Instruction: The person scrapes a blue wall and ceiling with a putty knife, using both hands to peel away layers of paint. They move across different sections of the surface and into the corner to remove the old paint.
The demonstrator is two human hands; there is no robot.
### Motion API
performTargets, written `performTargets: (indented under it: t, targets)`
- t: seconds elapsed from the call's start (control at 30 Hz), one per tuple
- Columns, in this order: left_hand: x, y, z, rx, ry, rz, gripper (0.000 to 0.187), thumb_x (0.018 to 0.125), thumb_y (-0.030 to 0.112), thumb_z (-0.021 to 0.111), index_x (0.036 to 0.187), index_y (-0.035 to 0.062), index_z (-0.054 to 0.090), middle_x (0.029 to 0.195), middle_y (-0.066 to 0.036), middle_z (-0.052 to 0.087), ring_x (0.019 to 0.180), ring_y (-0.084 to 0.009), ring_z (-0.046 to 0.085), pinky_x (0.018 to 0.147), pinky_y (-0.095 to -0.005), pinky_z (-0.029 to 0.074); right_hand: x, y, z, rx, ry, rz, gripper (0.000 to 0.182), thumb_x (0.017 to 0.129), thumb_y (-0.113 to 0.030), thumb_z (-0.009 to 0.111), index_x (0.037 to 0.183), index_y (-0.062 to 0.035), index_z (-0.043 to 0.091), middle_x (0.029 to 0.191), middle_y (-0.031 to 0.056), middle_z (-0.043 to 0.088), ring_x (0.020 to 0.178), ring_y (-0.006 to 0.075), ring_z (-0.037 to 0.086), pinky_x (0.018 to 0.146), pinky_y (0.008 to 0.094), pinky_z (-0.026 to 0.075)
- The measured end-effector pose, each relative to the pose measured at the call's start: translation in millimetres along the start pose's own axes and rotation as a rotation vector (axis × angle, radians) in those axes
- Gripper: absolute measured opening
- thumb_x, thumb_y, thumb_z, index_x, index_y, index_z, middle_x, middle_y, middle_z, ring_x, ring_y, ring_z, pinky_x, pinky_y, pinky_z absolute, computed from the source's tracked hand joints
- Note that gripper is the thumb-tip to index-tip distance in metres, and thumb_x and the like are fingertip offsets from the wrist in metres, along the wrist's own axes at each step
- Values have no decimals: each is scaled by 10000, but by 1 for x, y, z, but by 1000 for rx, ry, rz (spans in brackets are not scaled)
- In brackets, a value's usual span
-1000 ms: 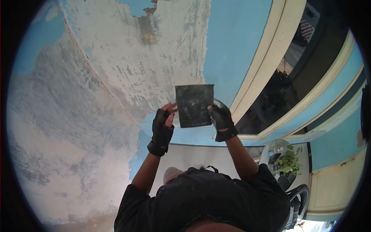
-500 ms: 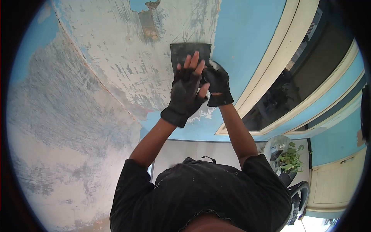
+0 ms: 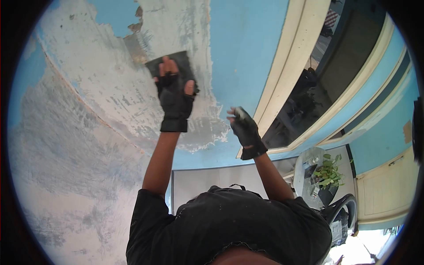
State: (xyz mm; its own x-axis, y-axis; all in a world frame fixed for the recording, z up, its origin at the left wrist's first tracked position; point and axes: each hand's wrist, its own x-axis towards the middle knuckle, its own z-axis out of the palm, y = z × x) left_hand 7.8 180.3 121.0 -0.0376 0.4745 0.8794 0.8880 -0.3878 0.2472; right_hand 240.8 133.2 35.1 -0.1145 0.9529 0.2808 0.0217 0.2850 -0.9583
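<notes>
The left hand (image 3: pixel 175 98), in a black fingerless glove (image 3: pixel 176 112), lies flat over a dark square sheet (image 3: pixel 183 61) in the upper middle of the frame, a little left of centre. Its fingers are extended along the sheet, and the thumb sits toward the right edge. The sheet is tilted and slightly blurred, and appears to lie against the scraped wall (image 3: pixel 106 66), its upper left corner near a rough brown patch (image 3: pixel 134 47). The right hand (image 3: pixel 245 128), gloved the same way, is in the middle of the frame, right of centre and well apart from the sheet. Its fingers are loosely bent with gaps between them, its grasp slack, and blue paint (image 3: pixel 234 57) shows behind it; whether it touches the wall, I cannot tell. A thin crack (image 3: pixel 84 102) runs slantwise through the grey and white surface on the left side. Toward the upper right, a cream window frame (image 3: pixel 289 48) borders dark glass (image 3: pixel 342 70). At the lower right, a green plant (image 3: pixel 327 171) stands at a round table (image 3: pixel 304 170), with a black chair (image 3: pixel 350 207) just below. The person's black shirt (image 3: pixel 256 221) fills the bottom middle.
</notes>
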Motion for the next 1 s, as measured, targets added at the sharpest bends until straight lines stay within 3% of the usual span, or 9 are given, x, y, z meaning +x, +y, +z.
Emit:
performTargets:
  t: [0.13, 0.27, 0.33, 0.5, 0.67, 0.73, 0.8, 1.0]
  targets:
    - [10, 12, 15, 55, 4, 62, 862, 1008, 620, 404, 1620, 36, 233, 1706, -145, 170, 1572, -336, 157, 1238, -548, 98, -22, 20, -29, 151, 48, 145, 374, 960, -152, 579, 1289, 25, 572, 1098, 42, 641, 747, 46, 537, 619, 216, 465]
    - [40, 21, 24, 198, 54, 175, 875, 1006, 625, 407, 1615, 21, 230, 1699, -176, 172, 1563, -364, 173, 1234, -558, 110, -33, 20, -57, 115, 39, 127, 385, 955, -115, 581, 1313, 26, 565, 1147, 66, 655, 730, 44, 541, 599, 225, 465]
    - [67, 25, 16, 206, 117, 150, 890, 1002, 634, 408, 1609, 7, 231, 1696, -193, 166, 1556, -378, 185, 1227, -571, 123, -37, 22, -71, 201, 84, 174, 433, 954, -91, 583, 1370, 24, 545, 1170, 80, 664, 823, 58, 597, 645, 219, 482]
    - [115, 40, 6, 290, 200, 211, 918, 989, 613, 468, 1625, 24, 168, 1701, -191, 133, 1562, -379, 162, 1223, -587, 113, -40, 31, -100, 50, 70, 198, 454, 950, -47, 544, 1390, 60, 521, 1231, 113, 670, 1061, 120, 657, 729, 222, 514]
    - [192, 43, -16, 320, 375, 314, 858, 993, 572, 489, 1617, 48, 218, 1698, -172, 173, 1543, -396, 212, 1211, -614, 130, -48, 38, -108, 9, 36, 208, 451, 940, -28, 520, 1379, 71, 524, 1228, 124, 672, 1052, 130, 663, 732, 221, 517]
    - [226, 46, -28, 309, 451, 328, 797, 1009, 576, 451, 1616, 97, 257, 1691, -117, 232, 1547, -349, 229, 1228, -577, 143, -50, 37, -110, -21, 8, 199, 457, 936, -26, 514, 1383, 66, 525, 1227, 120, 670, 1054, 142, 666, 750, 232, 519]
    - [259, 49, -51, 378, 310, 208, 865, 1012, 588, 413, 1619, 15, 188, 1688, -211, 168, 1570, -369, 124, 1246, -553, 72, -51, 29, -108, 9, 2, 200, 447, 935, -23, 502, 1372, 64, 532, 1226, 127, 669, 1075, 162, 670, 782, 244, 521]
    - [343, 32, -76, 362, 437, 260, 852, 1019, 562, 421, 1616, 4, 181, 1685, -223, 158, 1566, -379, 125, 1243, -545, 102, -47, 3, -103, 49, -21, 226, 406, 938, -1, 491, 1335, 55, 554, 1223, 141, 657, 1083, 192, 670, 828, 259, 521]
